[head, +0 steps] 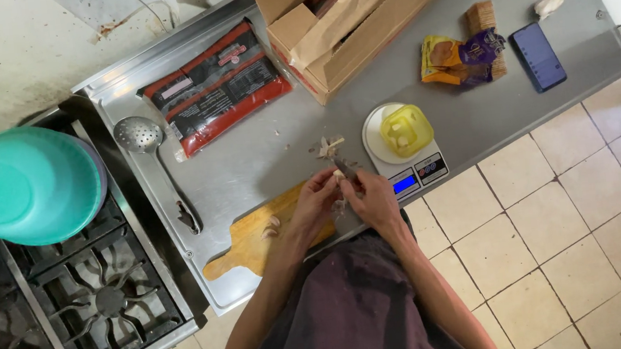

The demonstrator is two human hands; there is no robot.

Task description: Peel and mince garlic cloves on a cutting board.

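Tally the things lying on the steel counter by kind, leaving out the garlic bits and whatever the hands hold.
Cardboard box: 1
Red-and-black packets: 1
Slotted ladle: 1
Wooden cutting board: 1
Kitchen scale: 1
Yellow container: 1
Snack wrappers: 1 pile
Phone: 1
Total: 8

Soft, even daylight fills the room; the steel counter (pixel 248 166) shows a dull sheen, no hard glare; shadows are faint; the stove (pixel 93 297) corner sits darker; hands slightly blurred; edges bend a little.
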